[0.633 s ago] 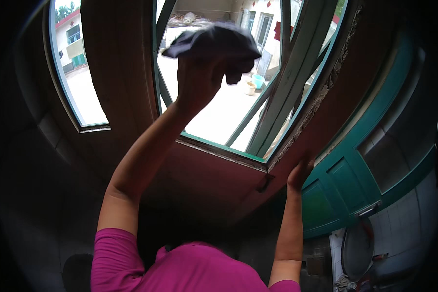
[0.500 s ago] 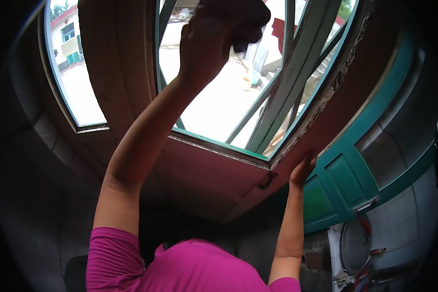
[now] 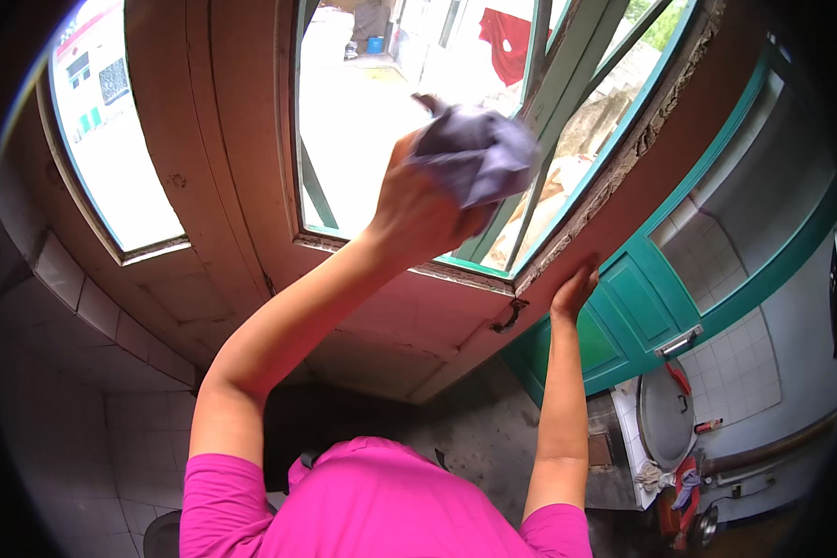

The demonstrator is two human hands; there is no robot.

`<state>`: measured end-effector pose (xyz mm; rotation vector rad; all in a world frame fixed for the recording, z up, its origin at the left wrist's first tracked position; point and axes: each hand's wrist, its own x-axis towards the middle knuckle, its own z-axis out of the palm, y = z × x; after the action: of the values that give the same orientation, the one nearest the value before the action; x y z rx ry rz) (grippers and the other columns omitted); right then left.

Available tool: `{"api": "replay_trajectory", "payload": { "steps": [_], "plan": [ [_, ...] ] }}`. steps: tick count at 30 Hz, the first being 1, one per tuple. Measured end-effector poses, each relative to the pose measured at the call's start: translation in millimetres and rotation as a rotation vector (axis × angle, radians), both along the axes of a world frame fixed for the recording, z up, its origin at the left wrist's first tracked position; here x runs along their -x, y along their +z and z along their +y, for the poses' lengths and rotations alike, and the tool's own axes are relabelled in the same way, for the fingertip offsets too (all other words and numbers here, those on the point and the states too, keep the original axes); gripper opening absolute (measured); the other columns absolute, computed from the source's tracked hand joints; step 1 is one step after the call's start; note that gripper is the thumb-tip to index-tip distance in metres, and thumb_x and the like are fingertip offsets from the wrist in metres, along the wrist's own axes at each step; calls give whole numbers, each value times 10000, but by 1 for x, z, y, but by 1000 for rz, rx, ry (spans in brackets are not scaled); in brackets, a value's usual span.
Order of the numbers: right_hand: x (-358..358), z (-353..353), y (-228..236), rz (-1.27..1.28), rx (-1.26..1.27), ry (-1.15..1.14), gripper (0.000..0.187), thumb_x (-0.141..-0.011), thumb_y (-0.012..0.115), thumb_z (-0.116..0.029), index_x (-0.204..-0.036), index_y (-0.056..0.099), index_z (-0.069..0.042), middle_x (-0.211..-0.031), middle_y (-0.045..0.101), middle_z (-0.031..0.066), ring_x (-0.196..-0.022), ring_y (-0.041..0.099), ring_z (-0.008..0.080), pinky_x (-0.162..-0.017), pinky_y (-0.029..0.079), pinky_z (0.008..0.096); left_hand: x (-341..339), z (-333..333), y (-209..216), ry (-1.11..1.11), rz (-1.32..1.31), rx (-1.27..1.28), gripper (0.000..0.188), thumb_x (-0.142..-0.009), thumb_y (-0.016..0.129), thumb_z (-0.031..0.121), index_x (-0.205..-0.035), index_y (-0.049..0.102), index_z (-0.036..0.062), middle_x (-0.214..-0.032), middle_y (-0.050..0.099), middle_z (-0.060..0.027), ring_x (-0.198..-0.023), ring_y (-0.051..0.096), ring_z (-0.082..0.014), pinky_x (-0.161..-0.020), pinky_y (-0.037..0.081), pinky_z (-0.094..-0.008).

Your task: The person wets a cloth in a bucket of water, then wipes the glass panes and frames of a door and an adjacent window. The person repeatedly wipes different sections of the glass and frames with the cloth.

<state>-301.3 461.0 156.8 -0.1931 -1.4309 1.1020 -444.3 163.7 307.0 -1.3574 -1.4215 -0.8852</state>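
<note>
A crumpled purple-grey cloth (image 3: 479, 153) is bunched in my left hand (image 3: 409, 205), whose closed fingers are partly hidden behind it. Hand and cloth are in front of the lower part of a glass pane (image 3: 353, 121); whether the cloth touches the glass I cannot tell. The pane sits in a worn reddish-brown wooden door (image 3: 391, 316) with a chipped edge along the glass. At the door's right edge my right hand (image 3: 573, 294) grips the wood, its fingers partly out of sight. A dark metal pull handle (image 3: 509, 317) is on the door, left of that hand.
Right of the door stands a green panelled door (image 3: 651, 298) with a metal handle (image 3: 679, 341). A large round lid (image 3: 666, 414) covers a tiled stove at the lower right, near a rag (image 3: 654, 478). A narrower glass pane (image 3: 112, 139) is at the left.
My left hand has brought the cloth down and slightly right, from the upper pane to its lower part. My right hand stays on the door edge. The view has brightened and shifted slightly.
</note>
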Motion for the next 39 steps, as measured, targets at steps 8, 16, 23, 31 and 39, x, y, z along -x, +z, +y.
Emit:
{"api": "replay_trajectory", "payload": {
  "steps": [8, 16, 23, 31, 39],
  "plan": [
    [-18, -15, 10, -88, -23, 19, 772, -1067, 454, -583, -1458, 444, 83, -1438, 535, 203, -1301, 530, 263, -1086, 426, 389, -37, 92, -63, 109, 266, -56, 191, -704, 694, 231, -895, 685, 220, -1089, 561, 10, -1087, 508, -206, -924, 414, -418],
    [-18, -24, 12, -106, -61, 41, 741, -1084, 428, -552, -1476, 416, 77, -1457, 519, 202, -1325, 522, 290, -1113, 407, 396, 1, -38, -152, 193, 19, 314, 140, -699, 705, 165, -824, 706, 103, -991, 593, -96, -1009, 611, -278, -820, 498, -432],
    [-57, 35, -22, -475, -197, -501, 718, -1057, 541, -503, -1476, 401, 62, -1473, 491, 209, -1353, 472, 309, -1121, 365, 415, -10, -164, -97, 506, -547, 733, 198, -776, 660, 144, -940, 721, 49, -1044, 657, -201, -876, 687, -362, -785, 563, -493],
    [-121, -232, 155, 375, -1028, -671, 457, -987, 537, -398, -1254, 522, -27, -1271, 560, 114, -1095, 563, 223, -947, 463, 360, -19, -218, -134, -723, -1690, 95, 376, -980, 571, 83, -1353, 530, 62, -1163, 649, -90, -1027, 638, -175, -928, 509, -321],
    [-82, -274, 113, -633, -1383, 173, 101, -797, 756, -174, -737, 693, -121, -733, 719, -15, -742, 723, 160, -795, 567, 342, 7, -198, -163, -1094, -1974, -45, 510, -1036, 602, 358, -1397, 553, 2, -1291, 646, -125, -1156, 659, -219, -1009, 525, -367]
  ]
}}
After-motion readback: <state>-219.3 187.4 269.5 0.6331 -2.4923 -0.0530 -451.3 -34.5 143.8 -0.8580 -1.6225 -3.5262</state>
